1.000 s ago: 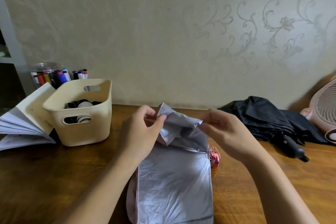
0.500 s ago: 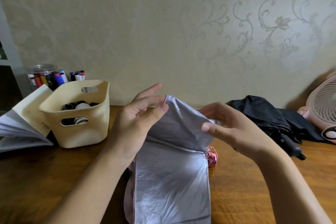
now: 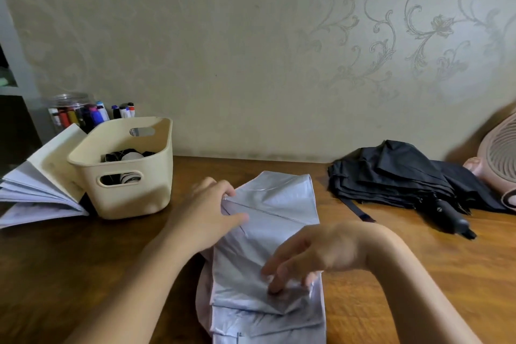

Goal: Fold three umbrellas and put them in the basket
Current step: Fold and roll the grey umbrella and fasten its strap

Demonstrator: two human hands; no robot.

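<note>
Silver umbrella lies flat on the table, dead centre, canopy panels stacked in loose pleats, not rolled yet. Left hand is at the far left edge of the fabric, thumb laid across the top fold and fingers fairly straight; it reads as pressing, not a clear pinch. Right hand is spread, with fingertips pushing down on the near pleats. It's motion-blurred, so I can't tell exactly which fingers touch. Main risk: the fabric looks slick and springy, so lifting either hand probably lets the pleats pop open. Second: the layers aren't aligned. A pink edge sticks out on the near left and the near folds are skewed, so rolling now would likely give a fat, lopsided bundle. Third: the closing strap isn't visible, so it may be buried under a panel and need digging out, undoing the pleats. Basket sits well to the left and already holds something dark, so room is limited and a bulky roll may not seat. Black umbrella at right is only loosely collapsed and needs the same work.
</note>
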